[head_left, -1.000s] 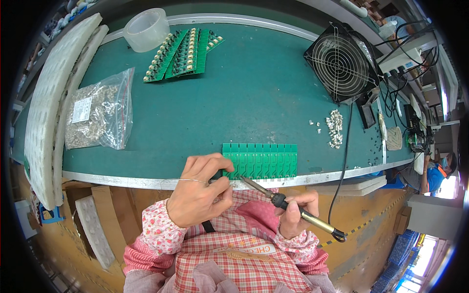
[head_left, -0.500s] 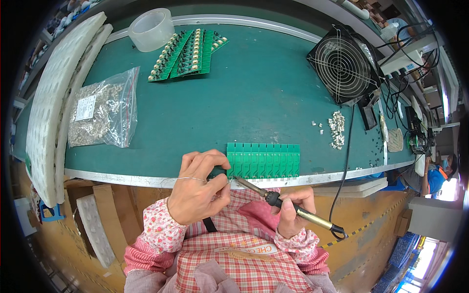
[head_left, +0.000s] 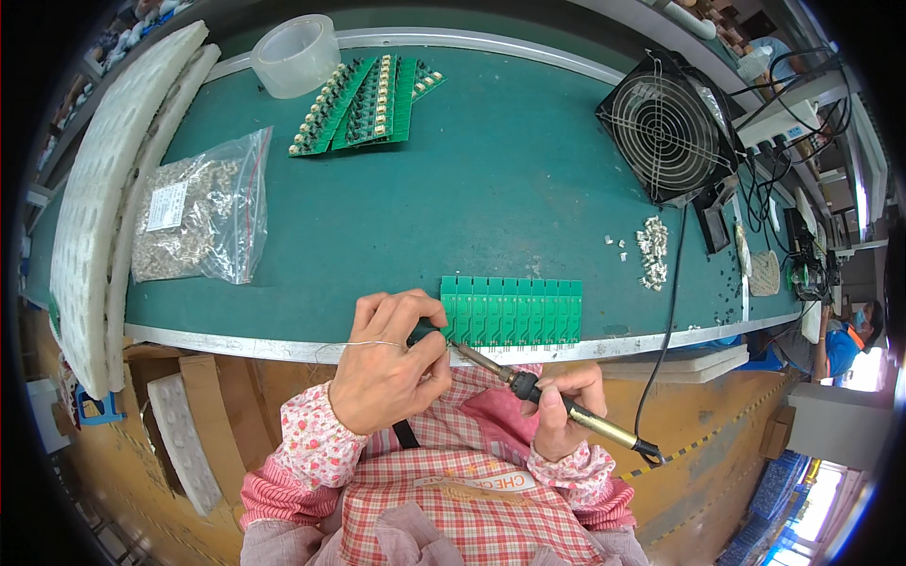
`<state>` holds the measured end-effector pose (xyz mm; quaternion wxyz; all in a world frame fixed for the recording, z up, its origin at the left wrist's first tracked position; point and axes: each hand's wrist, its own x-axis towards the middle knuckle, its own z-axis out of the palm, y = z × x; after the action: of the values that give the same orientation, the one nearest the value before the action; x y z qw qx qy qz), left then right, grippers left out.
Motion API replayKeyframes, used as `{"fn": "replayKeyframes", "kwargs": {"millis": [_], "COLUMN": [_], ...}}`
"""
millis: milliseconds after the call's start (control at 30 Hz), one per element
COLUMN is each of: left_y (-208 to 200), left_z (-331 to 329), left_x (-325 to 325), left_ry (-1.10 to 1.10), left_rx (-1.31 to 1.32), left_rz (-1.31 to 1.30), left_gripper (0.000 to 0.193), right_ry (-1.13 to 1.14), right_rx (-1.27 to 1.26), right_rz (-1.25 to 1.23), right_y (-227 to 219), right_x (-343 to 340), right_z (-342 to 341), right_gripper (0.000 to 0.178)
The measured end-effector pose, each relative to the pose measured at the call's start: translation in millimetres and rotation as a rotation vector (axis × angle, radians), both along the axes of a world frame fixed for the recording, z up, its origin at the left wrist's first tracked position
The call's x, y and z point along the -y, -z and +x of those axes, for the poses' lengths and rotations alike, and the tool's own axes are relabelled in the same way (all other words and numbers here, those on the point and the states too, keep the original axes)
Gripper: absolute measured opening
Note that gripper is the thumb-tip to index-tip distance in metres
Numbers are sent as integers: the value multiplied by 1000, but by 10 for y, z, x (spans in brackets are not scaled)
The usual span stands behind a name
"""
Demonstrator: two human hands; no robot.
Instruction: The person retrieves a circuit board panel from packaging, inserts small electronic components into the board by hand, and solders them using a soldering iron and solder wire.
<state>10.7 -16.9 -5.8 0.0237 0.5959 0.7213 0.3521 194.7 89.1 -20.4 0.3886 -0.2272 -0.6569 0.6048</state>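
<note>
A green circuit board panel (head_left: 511, 311) lies near the front edge of the bench, thin metal pins along its near side. My left hand (head_left: 392, 363) is closed at the panel's left end, pinching a thin solder wire (head_left: 332, 346) whose tail sticks out to the left. Something dark shows behind its fingertips, mostly hidden. My right hand (head_left: 569, 406) grips a soldering iron (head_left: 613, 433) by its black and gold handle. The iron's tip is at the panel's near left corner, close to my left fingertips; whether it touches a pin is too small to tell.
Small white connectors (head_left: 652, 253) lie in a pile to the right, by a black fan (head_left: 665, 127) and the iron's cable. A bag of parts (head_left: 198, 212) and white foam trays (head_left: 99, 208) are at left. Populated boards (head_left: 354, 108) and a tape roll (head_left: 294, 58) sit farther back.
The whole view has shifted very slightly. Both hands, the iron and the panel keep nearly the same places relative to each other.
</note>
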Motion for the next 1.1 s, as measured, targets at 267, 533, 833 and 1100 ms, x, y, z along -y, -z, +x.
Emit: {"fn": "replayKeyframes", "kwargs": {"millis": [267,533,833,1100], "left_y": [-84,-164,-134,-253], "left_z": [5,358,102,-254], "left_x": [114,186,343,-122], "left_ry": [-24,156,142,133], "left_rx": [-10,-153,-139,-61], "left_rz": [4,-17,-144,-132], "left_gripper": [16,19,16,42], "right_ry": [54,-171,167,295], "right_rx": [-71,278,289,409], "right_rz": [121,815,880,775], "right_y": [-11,-165,-62,-104], "right_x": [-48,-116,-385,-495], "right_z": [91,66,174,62], "right_gripper": [13,36,39,41]}}
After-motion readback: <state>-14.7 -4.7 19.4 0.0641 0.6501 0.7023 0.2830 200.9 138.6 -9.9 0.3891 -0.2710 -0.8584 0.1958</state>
